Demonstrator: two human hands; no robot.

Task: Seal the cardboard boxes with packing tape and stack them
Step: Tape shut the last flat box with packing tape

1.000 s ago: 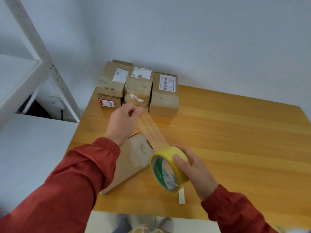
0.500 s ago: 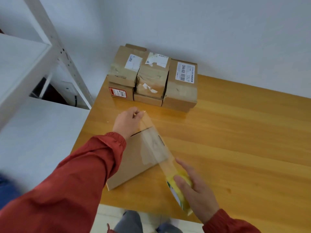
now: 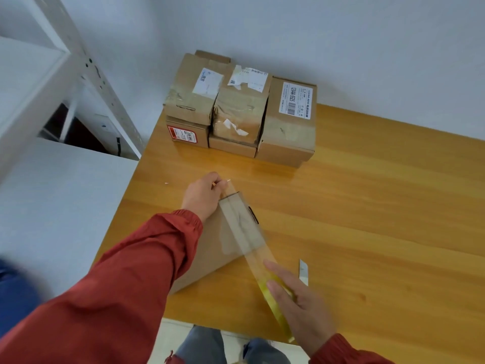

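Box [image 3: 207, 248] closed (contents unseen); left hand [image 3: 203, 195], right hand [image 3: 301, 303] stretch tape [image 3: 244, 229] across.

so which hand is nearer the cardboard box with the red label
Left. The left hand is in front of the red-labelled box; the right hand, on the yellow tape roll, is farther back.

A brown box [image 3: 212, 256] is lying flat, clear tape [image 3: 242, 227] stretching over it from a yellow roll [image 3: 263, 286]; taped boxes [image 3: 286, 127] are sitting stacked behind.
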